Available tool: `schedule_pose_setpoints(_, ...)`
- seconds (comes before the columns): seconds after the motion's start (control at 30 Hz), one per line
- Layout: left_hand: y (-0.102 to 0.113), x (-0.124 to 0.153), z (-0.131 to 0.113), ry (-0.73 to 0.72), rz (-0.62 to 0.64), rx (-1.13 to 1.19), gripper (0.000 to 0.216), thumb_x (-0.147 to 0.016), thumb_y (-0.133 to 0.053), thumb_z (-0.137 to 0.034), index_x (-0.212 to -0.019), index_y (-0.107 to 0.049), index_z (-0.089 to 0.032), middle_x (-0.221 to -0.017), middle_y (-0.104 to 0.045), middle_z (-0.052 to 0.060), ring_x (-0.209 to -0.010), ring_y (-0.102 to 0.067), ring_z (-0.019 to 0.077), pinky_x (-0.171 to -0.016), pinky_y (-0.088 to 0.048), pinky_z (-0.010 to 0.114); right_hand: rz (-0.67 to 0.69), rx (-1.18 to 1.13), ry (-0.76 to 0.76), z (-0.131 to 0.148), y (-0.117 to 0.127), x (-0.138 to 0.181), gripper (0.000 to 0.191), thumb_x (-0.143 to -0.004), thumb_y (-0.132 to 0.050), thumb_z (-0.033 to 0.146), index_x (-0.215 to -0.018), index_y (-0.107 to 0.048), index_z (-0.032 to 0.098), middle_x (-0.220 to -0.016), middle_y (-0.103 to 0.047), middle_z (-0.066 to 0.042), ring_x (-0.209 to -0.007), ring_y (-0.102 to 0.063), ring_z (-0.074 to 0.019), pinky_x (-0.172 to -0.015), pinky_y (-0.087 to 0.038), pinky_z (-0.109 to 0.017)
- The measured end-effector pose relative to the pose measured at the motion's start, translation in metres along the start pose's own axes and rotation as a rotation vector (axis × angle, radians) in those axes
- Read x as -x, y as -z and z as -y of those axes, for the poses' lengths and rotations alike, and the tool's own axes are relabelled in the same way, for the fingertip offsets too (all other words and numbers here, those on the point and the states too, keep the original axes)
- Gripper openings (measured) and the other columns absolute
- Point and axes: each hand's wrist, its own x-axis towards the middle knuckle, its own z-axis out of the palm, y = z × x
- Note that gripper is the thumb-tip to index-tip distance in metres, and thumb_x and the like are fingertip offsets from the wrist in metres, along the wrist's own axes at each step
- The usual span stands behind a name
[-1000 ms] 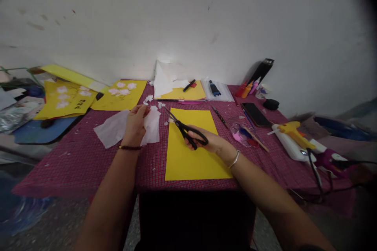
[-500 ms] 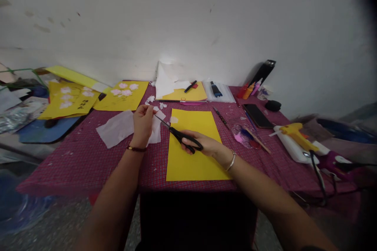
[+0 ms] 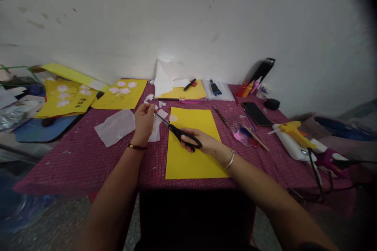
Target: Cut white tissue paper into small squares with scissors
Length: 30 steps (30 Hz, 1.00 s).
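Note:
In my right hand [image 3: 193,141] are black-handled scissors [image 3: 178,132], their blades pointing up and left over the yellow sheet [image 3: 196,164]. The blade tips reach the fingertips of my left hand [image 3: 144,119], which is closed in a pinch; what it pinches is too small to make out. Thin white paper [image 3: 116,127] lies left of that hand, and another white piece [image 3: 156,133] lies partly behind it. Small torn paper scraps [image 3: 149,97] are scattered just beyond. A pale pink patch [image 3: 173,118] sits at the yellow sheet's upper left corner.
Yellow sheets with pink blossoms [image 3: 119,96] lie at the back left. A marker [image 3: 190,84] rests on papers at the back. To the right are a pen [image 3: 219,114], a paint palette [image 3: 240,135], a phone [image 3: 256,114], paint bottles [image 3: 247,89] and a yellow glue gun [image 3: 297,133].
The whole view has shifted slightly. My left hand still pinches at the blade tips, and my right hand keeps the scissors in nearly the same place.

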Motion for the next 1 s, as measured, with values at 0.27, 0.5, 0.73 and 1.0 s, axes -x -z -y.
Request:
schedule_pose_setpoints(0.27, 0.011, -0.007, -0.021, 0.698, 0.240, 0.338, 0.046, -0.088, -0.047, -0.057, -0.077, -0.062, -0.015, -0.063, -0.067, 0.007, -0.053, -0.063, 0.0172, -0.052, -0.051, 0.028, -0.057, -0.046, 0.011, 0.002, 0.005, 0.001, 0.049, -0.077, -0.071, 0.055, -0.100, -0.057, 0.014, -0.067, -0.056, 0.003, -0.045, -0.047, -0.0056, -0.038, -0.034, -0.019)
schedule_pose_setpoints(0.5, 0.020, -0.003, -0.016, 0.674, 0.473, 0.176, 0.016, -0.068, -0.077, -0.023, -0.076, -0.069, -0.013, -0.062, -0.065, 0.004, -0.045, -0.055, 0.0097, -0.030, -0.031, 0.015, -0.128, -0.088, 0.005, 0.010, 0.013, 0.005, 0.048, -0.074, -0.073, 0.056, -0.090, -0.056, 0.014, -0.066, -0.058, 0.002, -0.045, -0.048, -0.0054, -0.037, -0.034, -0.019)
schedule_pose_setpoints(0.73, 0.018, -0.003, -0.015, 0.596, 0.398, 0.035, 0.022, -0.057, -0.081, -0.017, -0.059, -0.060, -0.013, -0.047, -0.049, -0.005, -0.033, -0.036, 0.0020, -0.029, -0.020, 0.013, -0.144, -0.114, 0.014, 0.009, 0.017, 0.006, 0.044, -0.075, -0.073, 0.053, -0.090, -0.055, 0.016, -0.065, -0.058, 0.003, -0.043, -0.047, -0.0049, -0.037, -0.033, -0.018)
schedule_pose_setpoints(1.0, 0.020, -0.003, -0.011, 0.608, 0.414, 0.047, 0.023, -0.053, -0.083, -0.014, -0.061, -0.061, -0.012, -0.048, -0.052, -0.004, -0.033, -0.042, 0.0034, -0.029, -0.021, 0.013, -0.160, -0.133, 0.006, 0.004, 0.022, 0.003, 0.045, -0.076, -0.074, 0.052, -0.093, -0.053, 0.016, -0.065, -0.059, 0.004, -0.041, -0.048, -0.0049, -0.036, -0.033, -0.018)
